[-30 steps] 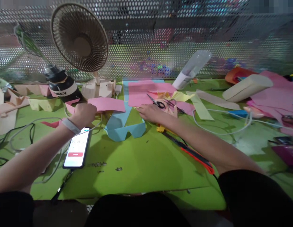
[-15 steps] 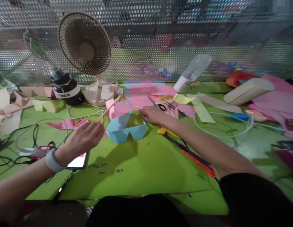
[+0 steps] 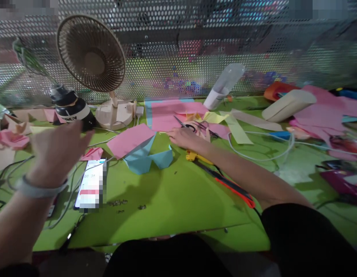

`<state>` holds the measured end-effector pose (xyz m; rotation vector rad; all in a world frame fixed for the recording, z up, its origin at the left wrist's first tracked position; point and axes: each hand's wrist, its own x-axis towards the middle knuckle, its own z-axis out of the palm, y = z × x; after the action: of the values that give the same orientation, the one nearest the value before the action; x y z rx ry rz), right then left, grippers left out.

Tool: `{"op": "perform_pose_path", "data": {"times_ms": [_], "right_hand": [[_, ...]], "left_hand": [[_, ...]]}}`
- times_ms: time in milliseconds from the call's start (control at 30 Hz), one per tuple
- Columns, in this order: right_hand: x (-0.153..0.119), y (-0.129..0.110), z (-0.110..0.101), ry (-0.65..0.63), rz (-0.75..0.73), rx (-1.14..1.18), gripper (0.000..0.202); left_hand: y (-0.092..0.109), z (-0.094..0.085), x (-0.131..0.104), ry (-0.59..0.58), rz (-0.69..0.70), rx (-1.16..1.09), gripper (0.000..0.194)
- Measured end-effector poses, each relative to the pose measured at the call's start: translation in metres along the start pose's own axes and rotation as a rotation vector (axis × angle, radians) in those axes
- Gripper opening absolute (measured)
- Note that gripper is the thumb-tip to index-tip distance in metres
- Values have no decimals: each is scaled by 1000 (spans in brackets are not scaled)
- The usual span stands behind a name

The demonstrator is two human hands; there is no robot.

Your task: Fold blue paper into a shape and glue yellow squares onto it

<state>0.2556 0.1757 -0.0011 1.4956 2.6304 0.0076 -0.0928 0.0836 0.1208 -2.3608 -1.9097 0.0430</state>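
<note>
Left hand (image 3: 57,154) spread—right hand (image 3: 182,137), grip unclear, near notched, folded blue paper (image 3: 138,165).

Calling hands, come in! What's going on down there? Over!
Left hand raised, blurred. Right hand down beside scissors. Blue folded paper partly covered by pink sheet.

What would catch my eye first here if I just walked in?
Probably the fan, standing tall at the back left before the perforated screen. Next, perhaps, the blue cutout near the middle of the green table, a pink sheet partly hiding it. The lit phone stands out too, nearer the front left.
</note>
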Motion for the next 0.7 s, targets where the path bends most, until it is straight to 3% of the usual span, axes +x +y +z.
{"op": "perform_pose_path", "data": {"times_ms": [33, 67, 133, 233, 300, 467, 700], "right_hand": [[1, 1, -1, 8, 8, -6, 35], [1, 2, -1, 15, 14, -11, 35], [2, 4, -2, 23, 22, -17, 33], [0, 5, 0, 29, 5, -14, 30], [-3, 5, 1, 35, -5, -2, 30], [-5, 13, 2, 30, 34, 45, 34], [-3, 25, 4, 9, 97, 171, 35]], "left_hand": [[26, 1, 9, 8, -100, 203, 47], [50, 4, 20, 9, -85, 243, 44], [88, 13, 42, -66, 56, 236, 35], [121, 35, 73, -84, 230, 138, 32], [132, 52, 93, -96, 347, 41, 30], [147, 88, 142, -98, 367, -29, 32], [155, 104, 184, -174, 461, -117, 26]]}}
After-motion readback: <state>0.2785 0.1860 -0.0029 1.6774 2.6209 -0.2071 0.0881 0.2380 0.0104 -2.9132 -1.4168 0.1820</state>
